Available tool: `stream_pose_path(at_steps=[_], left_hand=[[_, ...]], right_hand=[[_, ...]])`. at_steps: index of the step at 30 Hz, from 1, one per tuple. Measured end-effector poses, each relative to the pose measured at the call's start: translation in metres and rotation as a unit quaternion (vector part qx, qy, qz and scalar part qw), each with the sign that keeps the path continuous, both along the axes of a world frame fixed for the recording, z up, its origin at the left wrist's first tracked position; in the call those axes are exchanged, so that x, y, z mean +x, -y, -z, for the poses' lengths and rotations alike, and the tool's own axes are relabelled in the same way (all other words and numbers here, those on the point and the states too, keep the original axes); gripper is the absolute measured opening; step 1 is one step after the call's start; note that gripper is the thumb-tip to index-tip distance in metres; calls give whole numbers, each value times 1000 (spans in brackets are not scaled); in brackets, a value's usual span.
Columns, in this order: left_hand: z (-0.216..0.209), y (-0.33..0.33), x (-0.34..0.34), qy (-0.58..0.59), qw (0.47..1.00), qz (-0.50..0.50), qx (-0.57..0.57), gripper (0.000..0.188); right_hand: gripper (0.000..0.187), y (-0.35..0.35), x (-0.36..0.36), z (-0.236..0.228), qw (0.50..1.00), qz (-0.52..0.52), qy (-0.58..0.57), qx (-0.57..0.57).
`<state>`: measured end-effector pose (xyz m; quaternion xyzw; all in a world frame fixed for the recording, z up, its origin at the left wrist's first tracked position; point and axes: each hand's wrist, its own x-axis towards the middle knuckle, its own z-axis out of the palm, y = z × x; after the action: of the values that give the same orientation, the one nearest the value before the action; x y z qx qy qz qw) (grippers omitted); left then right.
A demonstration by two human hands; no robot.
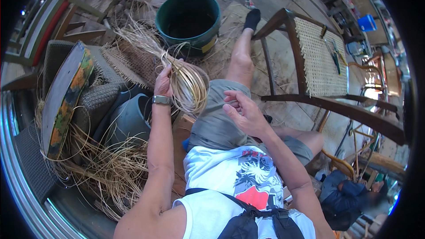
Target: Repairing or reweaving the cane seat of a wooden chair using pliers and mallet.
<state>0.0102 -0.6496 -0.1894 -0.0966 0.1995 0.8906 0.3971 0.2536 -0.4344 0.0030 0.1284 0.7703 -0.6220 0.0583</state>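
Observation:
A thick bundle of pale cane strands (189,84) is gripped in my left hand (164,82), which wears a watch at the wrist. Its looped end hangs toward my thigh, while loose ends fan out beyond my fingers at the upper left. My right hand (242,111) is raised over my lap with its fingers apart and nothing in it. To the right stands a dark wooden chair (301,57) with a woven cane seat (319,48). A pair of pliers (337,59) and other small tools lie on that seat.
A dark green tub (188,44) stands just past the bundle. Tangled cane (110,168) heaps at lower left beside a grey bucket (129,117) and a camouflage-edged board (66,102). Chair frames (40,31) are stacked at far left. A blue container (366,23) sits at far right.

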Motion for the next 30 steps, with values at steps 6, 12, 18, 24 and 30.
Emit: stream_pose_path(at_steps=[6,12,18,24,30], left_hand=[[-46,3,-2,-93,989,-84,-85,35],[-52,11,-2,-132,977,-66,-154,30],[-51,9,0,-141,975,-67,-159,30],[-60,6,4,-36,986,-75,-147,46],[-52,6,9,-59,982,-68,-169,44]], right_hand=[[31,25,-30,11,990,-8,-119,71],[20,36,-56,-13,976,-49,-191,90],[13,47,-79,32,974,-62,-154,155],[11,34,-75,43,997,-80,-2,18],[10,48,-69,46,986,-130,-29,-97]])
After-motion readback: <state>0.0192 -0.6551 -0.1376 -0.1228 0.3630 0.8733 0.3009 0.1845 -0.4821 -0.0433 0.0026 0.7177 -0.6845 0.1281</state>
